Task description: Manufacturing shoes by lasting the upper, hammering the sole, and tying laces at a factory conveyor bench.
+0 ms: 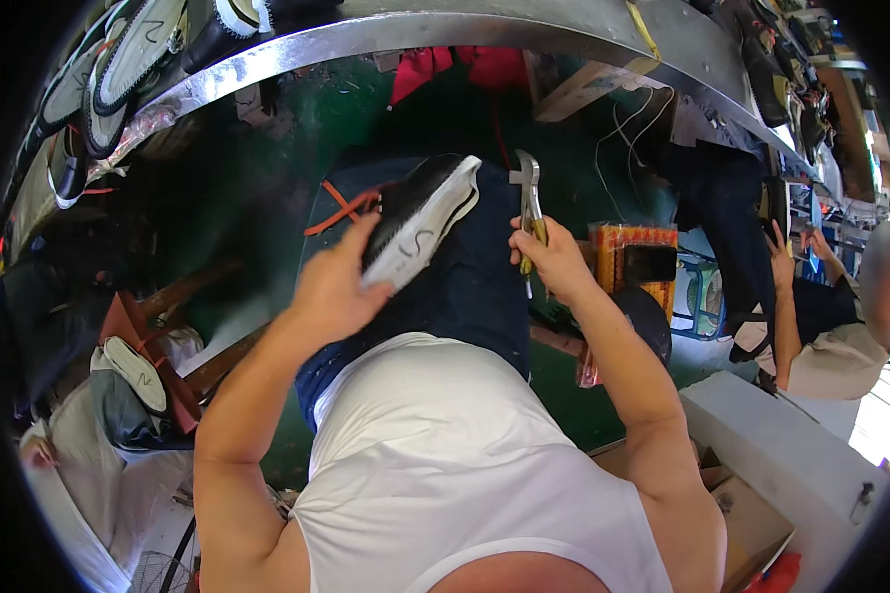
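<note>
My left hand [334, 282] is wrapped round the heel end of a black shoe [423, 232] over my lap. The shoe lies tilted, its pale underside with a dark curved mark turned up toward me and its toe pointing away to the right. An orange-red strap [342, 208] sticks out on its left side. My right hand [554, 259] grips lasting pliers [530, 198] by their yellow handles. Their silver, hammer-like head points away from me, just right of the shoe's toe and apart from it. My fingers partly cover the handles.
A metal-edged bench [386, 32] curves across the far side, with several shoes [136, 54] at its left end. An orange patterned box [608, 259] with a dark phone-like object on it stands right of my knee. Another person [811, 336] sits at the right. Cardboard boxes [752, 519] lie lower right.
</note>
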A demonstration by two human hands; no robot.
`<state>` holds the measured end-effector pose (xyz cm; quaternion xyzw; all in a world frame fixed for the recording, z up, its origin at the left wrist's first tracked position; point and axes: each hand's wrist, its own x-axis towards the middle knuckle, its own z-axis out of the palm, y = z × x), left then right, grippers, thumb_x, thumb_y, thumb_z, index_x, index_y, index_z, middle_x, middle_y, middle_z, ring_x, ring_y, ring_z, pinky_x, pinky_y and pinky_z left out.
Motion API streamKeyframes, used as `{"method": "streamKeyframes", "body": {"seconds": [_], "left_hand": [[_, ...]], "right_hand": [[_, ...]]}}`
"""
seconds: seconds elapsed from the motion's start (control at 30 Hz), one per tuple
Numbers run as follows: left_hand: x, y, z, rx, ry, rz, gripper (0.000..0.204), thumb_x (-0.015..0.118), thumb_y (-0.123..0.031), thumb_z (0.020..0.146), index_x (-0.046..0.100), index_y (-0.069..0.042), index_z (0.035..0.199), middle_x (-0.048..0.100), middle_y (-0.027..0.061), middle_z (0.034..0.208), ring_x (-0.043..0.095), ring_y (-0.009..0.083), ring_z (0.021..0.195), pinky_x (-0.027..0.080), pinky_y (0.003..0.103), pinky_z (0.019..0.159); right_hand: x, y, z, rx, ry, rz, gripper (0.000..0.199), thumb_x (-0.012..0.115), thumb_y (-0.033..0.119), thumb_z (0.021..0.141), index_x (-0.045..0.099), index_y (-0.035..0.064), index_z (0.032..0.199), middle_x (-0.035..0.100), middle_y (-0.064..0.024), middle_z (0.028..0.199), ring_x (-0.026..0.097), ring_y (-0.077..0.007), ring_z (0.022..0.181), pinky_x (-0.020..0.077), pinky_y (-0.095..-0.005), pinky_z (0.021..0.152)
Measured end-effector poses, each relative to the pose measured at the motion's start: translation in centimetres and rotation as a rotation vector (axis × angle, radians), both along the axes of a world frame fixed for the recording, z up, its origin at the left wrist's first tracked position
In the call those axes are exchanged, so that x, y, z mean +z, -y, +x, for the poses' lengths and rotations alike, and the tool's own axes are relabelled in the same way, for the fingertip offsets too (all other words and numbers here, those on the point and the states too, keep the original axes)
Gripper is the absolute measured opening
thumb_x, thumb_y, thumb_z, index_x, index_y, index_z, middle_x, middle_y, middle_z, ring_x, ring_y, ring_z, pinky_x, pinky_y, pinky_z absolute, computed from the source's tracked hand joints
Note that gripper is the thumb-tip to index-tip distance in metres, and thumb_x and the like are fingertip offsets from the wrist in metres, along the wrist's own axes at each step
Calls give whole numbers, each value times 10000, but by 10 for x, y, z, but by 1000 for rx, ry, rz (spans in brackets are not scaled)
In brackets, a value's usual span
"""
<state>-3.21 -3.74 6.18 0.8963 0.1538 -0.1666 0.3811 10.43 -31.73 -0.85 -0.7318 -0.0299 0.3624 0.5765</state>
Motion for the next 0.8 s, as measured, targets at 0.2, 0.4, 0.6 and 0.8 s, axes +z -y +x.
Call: {"method": "streamKeyframes", "body": {"seconds": [0.2,0.4,0.6,0.8], "left_hand": [[43,-24,46,205,681,-767,718,797,17,743,417,-25,1351,669,186,1124,669,231,999,546,341,870],[-103,3,47,-99,62,-258,1053,882,-218,683,284,-33,1530,503,268,1341,580,307,1169,492,350,974],[-78,6,-9,240,-23,-395,440,693,-169,886,607,-2,1284,700,186,992,662,203,817,528,325,771],[-62,37,-14,281,312,-144,177,605,-117,949,694,31,990,681,159,717,645,176,578,491,339,567]], "right_hand": [[8,7,-7,59,6,45,336,610,186,956,550,0,1229,579,-18,813,554,-110,745,457,-271,703],[27,8,-24,284,142,-146,271,596,178,941,578,24,1163,578,-84,765,572,-172,715,473,-340,684],[61,-12,-22,682,168,-265,254,581,196,919,575,12,1094,645,-211,850,626,-378,789,488,-422,725],[93,-47,9,1086,-34,-464,419,586,195,938,529,-10,1299,673,-170,922,658,-224,774,521,-362,708]]}}
